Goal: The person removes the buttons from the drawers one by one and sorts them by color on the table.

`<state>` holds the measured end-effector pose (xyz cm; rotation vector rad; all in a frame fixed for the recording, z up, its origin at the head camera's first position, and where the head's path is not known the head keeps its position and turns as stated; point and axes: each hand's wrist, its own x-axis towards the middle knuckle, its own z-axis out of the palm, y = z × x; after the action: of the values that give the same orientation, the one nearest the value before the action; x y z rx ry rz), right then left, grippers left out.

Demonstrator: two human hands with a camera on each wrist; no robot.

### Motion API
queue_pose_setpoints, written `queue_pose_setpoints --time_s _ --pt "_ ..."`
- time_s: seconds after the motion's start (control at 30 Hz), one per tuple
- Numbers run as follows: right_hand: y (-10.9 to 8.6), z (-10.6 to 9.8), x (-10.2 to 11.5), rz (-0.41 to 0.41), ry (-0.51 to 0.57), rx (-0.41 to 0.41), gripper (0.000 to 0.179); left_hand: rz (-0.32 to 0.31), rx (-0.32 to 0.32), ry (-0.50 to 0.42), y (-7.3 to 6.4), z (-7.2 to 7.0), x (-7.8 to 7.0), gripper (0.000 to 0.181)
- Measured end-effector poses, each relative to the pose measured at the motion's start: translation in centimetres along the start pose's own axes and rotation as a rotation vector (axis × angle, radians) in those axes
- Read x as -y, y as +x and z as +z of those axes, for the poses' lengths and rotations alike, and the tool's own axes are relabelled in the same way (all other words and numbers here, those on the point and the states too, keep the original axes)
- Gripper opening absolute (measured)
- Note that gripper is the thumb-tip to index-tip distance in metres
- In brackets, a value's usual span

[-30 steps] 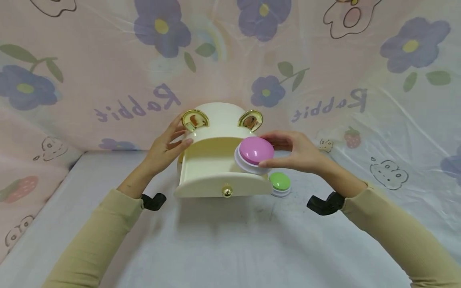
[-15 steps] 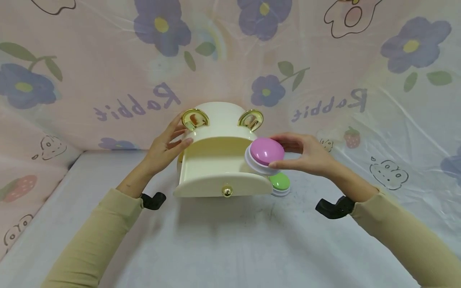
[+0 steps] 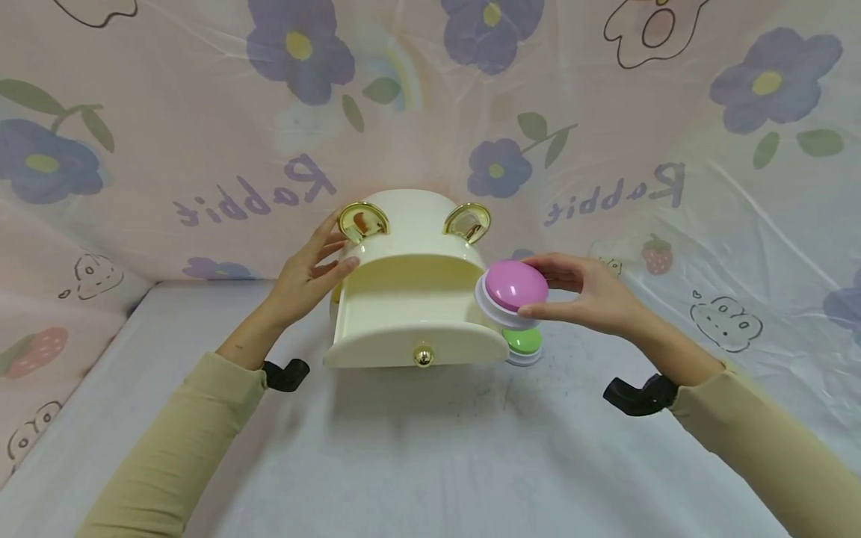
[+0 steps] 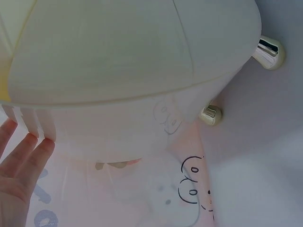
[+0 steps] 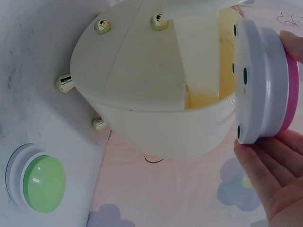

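Note:
A cream box (image 3: 408,217) with gold ears stands with its drawer (image 3: 386,344) pulled out. My left hand (image 3: 306,280) touches the box's left side; in the left wrist view its fairly straight fingertips (image 4: 46,144) meet the cream wall. In my right hand (image 3: 595,295) is a pink push button (image 3: 516,285) with a white base, pinched between thumb and fingers. It is held in the air just off the drawer's right front corner, tilted, its underside showing in the right wrist view. A green push button (image 3: 523,341) sits on the table below, partly hidden from the head view.
A white cloth (image 3: 417,456) covers the table. Behind it hangs a pink sheet (image 3: 403,142) printed with flowers. The drawer's front, with a gold knob (image 3: 424,356), juts toward me. Small gold feet (image 5: 65,83) carry the box.
My right hand has carried the pink button to the right and slightly down, from over the drawer's right part to beyond its side. The left hand and the box have stayed put.

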<state>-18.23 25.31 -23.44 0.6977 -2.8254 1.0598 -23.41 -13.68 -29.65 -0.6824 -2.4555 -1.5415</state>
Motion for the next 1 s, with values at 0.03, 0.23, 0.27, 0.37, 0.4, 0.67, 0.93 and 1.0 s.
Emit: queue_pose_setpoints --time_s 0.03,0.23,0.27,0.37,0.4,0.67,0.93,1.0 --pt "-0.1 0.0 -0.1 0.004 -0.007 -0.002 0.059 0.003 -0.001 0.002 0.0 0.0 0.0 0.071" --pt "-0.6 -0.3 -0.3 0.008 -0.024 -0.013 0.059 0.006 -0.005 0.002 0.1 0.0 0.0 0.071" --pt "-0.6 -0.3 -0.4 0.009 -0.027 -0.015 0.059 0.002 -0.006 0.002 0.1 0.1 0.0 0.07" --pt "-0.8 -0.4 -0.8 0.011 -0.026 -0.022 0.059 -0.005 0.001 -0.006 -0.2 0.0 -0.9 0.07" --pt "-0.9 -0.5 -0.9 0.009 -0.025 -0.025 0.059 -0.007 0.004 -0.008 -0.4 0.0 -1.3 0.071" --pt "-1.5 -0.6 -1.7 -0.027 -0.032 -0.036 0.056 -0.031 0.021 -0.01 -1.1 -0.1 -3.4 0.07" --pt "-1.9 -0.4 -2.5 -0.019 -0.029 -0.062 0.057 -0.054 0.032 -0.005 -1.2 -0.2 -3.5 0.07" --pt "-2.0 -0.3 -2.7 -0.009 -0.031 -0.066 0.057 -0.053 0.031 -0.004 -1.2 -0.2 -3.6 0.07"
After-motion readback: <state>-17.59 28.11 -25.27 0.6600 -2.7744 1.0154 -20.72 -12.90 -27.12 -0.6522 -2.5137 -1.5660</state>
